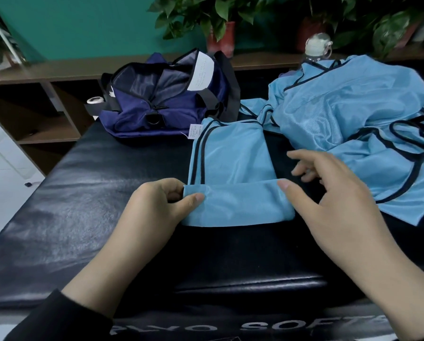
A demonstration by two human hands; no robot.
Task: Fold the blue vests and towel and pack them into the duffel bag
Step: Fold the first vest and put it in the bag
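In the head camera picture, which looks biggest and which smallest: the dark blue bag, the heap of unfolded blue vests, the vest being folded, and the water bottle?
Largest to smallest as they look:
1. Heap of unfolded vests
2. Duffel bag
3. Vest being folded, though it lies nearer the camera, so its rank against the bag is unsure
4. Water bottle, partly hidden behind the heap

Teal wall (83, 23), brown wooden shelving (46, 77), potted green plants (220, 18), black padded bench (107, 193)

On the padded bench (83, 193), a folded vest (233, 166) lay before me, the duffel bag (156, 104) behind it, loose vests (353, 119) heaped to its right.
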